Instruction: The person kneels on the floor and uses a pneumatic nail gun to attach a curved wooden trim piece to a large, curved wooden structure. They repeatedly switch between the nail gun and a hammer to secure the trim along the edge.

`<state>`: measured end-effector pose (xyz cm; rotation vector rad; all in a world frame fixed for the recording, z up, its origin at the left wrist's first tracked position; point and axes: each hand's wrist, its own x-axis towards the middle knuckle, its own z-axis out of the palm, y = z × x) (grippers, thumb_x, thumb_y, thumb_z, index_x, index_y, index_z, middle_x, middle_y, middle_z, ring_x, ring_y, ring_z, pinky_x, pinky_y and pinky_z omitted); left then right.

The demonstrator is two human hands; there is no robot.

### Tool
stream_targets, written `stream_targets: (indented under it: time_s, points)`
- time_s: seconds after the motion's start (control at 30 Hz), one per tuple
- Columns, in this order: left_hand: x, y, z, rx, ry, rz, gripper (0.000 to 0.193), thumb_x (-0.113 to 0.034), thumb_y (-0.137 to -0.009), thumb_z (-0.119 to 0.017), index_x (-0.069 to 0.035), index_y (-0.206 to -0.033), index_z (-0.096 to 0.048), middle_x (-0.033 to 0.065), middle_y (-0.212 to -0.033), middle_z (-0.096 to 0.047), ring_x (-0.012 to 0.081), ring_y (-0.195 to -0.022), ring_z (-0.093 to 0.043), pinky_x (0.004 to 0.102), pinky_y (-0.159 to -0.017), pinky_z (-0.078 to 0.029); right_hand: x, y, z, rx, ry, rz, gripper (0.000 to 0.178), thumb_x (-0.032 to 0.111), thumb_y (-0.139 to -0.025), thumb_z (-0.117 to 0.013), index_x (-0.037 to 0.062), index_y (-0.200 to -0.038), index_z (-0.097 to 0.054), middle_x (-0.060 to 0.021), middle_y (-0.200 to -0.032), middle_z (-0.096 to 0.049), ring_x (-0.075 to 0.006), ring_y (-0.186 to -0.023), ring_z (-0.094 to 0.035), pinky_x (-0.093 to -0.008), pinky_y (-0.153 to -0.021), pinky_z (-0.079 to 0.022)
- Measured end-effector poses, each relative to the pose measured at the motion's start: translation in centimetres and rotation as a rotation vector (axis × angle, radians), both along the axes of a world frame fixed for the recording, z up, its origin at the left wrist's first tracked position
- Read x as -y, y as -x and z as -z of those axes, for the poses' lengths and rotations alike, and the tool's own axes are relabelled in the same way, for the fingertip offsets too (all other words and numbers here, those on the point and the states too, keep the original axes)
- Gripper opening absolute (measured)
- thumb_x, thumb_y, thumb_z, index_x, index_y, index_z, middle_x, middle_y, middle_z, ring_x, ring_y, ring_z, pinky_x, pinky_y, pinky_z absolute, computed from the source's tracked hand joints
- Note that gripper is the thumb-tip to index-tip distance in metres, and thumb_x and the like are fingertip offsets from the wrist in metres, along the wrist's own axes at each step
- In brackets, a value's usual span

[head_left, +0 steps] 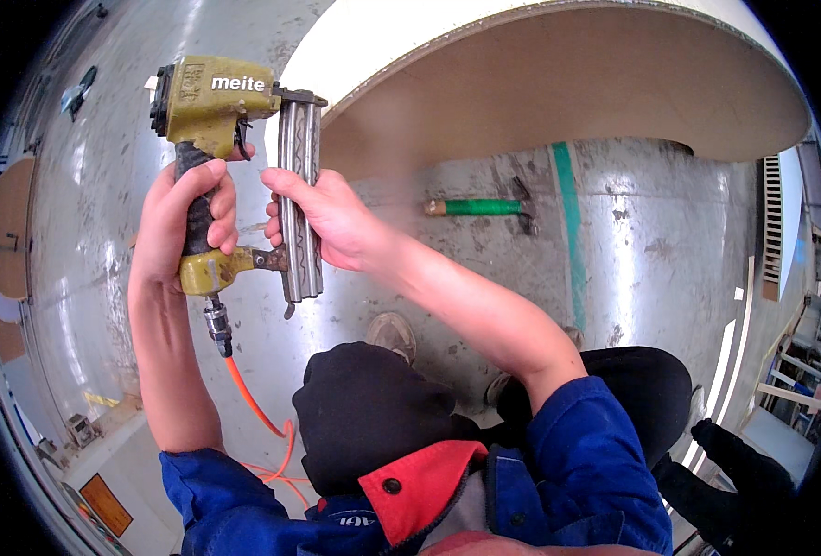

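A yellow-green pneumatic nail gun (217,116) is held up in front of me, its head pointing up and to the right. My left hand (186,208) is wrapped round its black grip, one finger up near the trigger. Around the metal magazine (301,246) on the tool's right side, my right hand (322,218) is closed, thumb across the front. An orange air hose (254,398) runs from the fitting under the grip down past my knee. Close beyond the magazine stands a large curved board (559,88) with a white outer face and a brown inner side.
On the grey floor (633,241) lies a hammer (480,208) with a green handle, beside a green floor stripe (570,232). A round brown panel (9,227) stands at the far left. Wooden strips and clutter (800,371) fill the right edge.
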<state>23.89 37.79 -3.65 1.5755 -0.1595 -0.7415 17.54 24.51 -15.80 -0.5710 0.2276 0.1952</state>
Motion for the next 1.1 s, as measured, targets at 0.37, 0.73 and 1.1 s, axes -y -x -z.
stream_targets:
  time_s: [0.37,0.73,1.1]
  points:
    - [-0.1,0.3,0.4,0.027,-0.036,-0.013,0.036,-0.02,-0.097,-0.05,0.006,-0.121,-0.053,-0.002,-0.062,-0.043,0.0053,-0.042,-0.042,0.0224,-0.039,-0.04,-0.1,0.2,0.0,-0.019,-0.012,-0.004,0.034,0.03,-0.091,-0.07,-0.0008,-0.096,-0.059,-0.0078,-0.076,-0.061,-0.0179,-0.06,-0.064,-0.031,-0.053,-0.056]
    - [-3.2,4.2,11.0,0.067,-0.111,0.143,0.03,-0.024,-0.091,-0.061,0.005,-0.1,-0.061,0.006,-0.062,-0.06,0.0139,-0.051,-0.058,0.0306,-0.052,-0.05,-1.1,4.3,8.2,-0.151,0.396,0.11,0.023,0.023,-0.088,-0.07,0.001,-0.094,-0.066,-0.0047,-0.072,-0.065,-0.0115,-0.06,-0.061,-0.0281,-0.054,-0.049]
    - [10.3,5.5,28.3,0.633,-0.162,0.585,0.046,-0.038,-0.088,-0.066,-0.003,-0.117,-0.065,0.0164,-0.114,-0.065,0.0321,-0.104,-0.062,0.0414,-0.089,-0.048,3.9,22.0,20.7,-1.003,0.481,0.685,0.022,0.017,-0.079,-0.066,-0.0034,-0.08,-0.059,-0.0097,-0.068,-0.058,-0.0205,-0.053,-0.057,-0.0357,-0.05,-0.046]
